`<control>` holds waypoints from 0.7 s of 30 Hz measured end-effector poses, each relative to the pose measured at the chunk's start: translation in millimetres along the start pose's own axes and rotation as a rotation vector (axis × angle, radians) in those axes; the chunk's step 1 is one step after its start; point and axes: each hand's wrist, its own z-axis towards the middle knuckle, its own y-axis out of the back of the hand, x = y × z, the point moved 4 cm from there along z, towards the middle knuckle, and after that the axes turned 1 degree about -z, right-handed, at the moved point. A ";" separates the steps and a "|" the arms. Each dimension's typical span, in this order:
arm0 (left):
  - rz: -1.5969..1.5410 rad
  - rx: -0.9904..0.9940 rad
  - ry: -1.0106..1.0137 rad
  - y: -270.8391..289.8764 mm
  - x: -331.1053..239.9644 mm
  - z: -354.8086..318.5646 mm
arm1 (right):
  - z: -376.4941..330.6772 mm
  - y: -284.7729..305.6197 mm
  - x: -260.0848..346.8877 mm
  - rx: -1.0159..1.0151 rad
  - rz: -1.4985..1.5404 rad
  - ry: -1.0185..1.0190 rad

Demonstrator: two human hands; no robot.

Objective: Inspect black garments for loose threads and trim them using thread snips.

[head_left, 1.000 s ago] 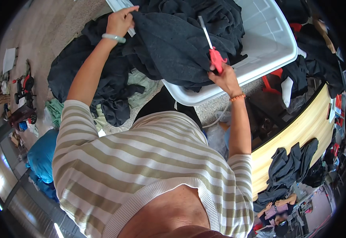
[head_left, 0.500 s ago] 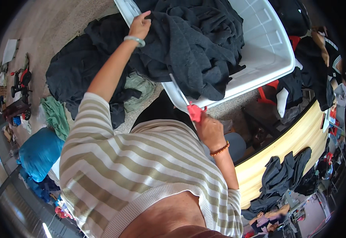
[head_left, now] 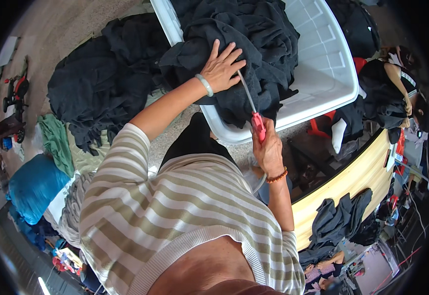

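Spread flat on dark grey cloth [head_left: 268, 29] heaped in a white plastic bin [head_left: 325, 73], my left hand [head_left: 220, 68] has its fingers apart. My right hand [head_left: 269, 152] is closed around the red handle of an air blow gun [head_left: 258, 125]. Its long thin metal nozzle points up and away, and the tip lies by the cloth just right of my left fingertips. Some of the cloth hangs over the bin's near rim. A pale hose shows below my right hand; where it joins the handle is hidden.
More dark cloth [head_left: 101, 83] lies piled on the floor at left, near green cloth [head_left: 56, 142] and a blue bag [head_left: 42, 187]. A wooden table [head_left: 303, 216] with dark garments [head_left: 339, 219] curves along the right. Another person [head_left: 396, 83] sits at the far right.
My left hand has moved right and nearer from the bin's left rim and now presses flat on the cloth. My right hand has shifted slightly right, with the nozzle tip now closer to the left hand.
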 end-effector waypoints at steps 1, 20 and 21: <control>-0.014 0.013 0.008 -6.7 1.9 0.3 | 3.9 1.1 -2.0 0.010 0.018 0.011; 0.146 0.292 -0.121 -35.8 -8.7 -42.6 | -17.0 37.7 -20.0 0.372 -0.202 -0.042; 0.078 0.271 -0.127 -43.5 -15.0 -55.5 | -23.3 39.8 -18.5 0.383 -0.203 -0.056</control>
